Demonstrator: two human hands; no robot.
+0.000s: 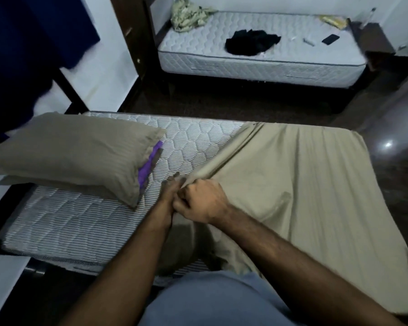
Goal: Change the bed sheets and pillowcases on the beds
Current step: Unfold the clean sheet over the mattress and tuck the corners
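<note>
Shared bedroom, 2 single beds, near mattress [64,222], far mattress [257,60], pillow [68,151]

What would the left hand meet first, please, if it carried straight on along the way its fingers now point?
Probably bare mattress: the left hand points up and away over the quilted strip between the pillow and the sheet edge. Depth is unclear.

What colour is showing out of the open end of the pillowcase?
Purple: the inner pillow peeks from the khaki pillowcase, clearest in the head view.
</note>
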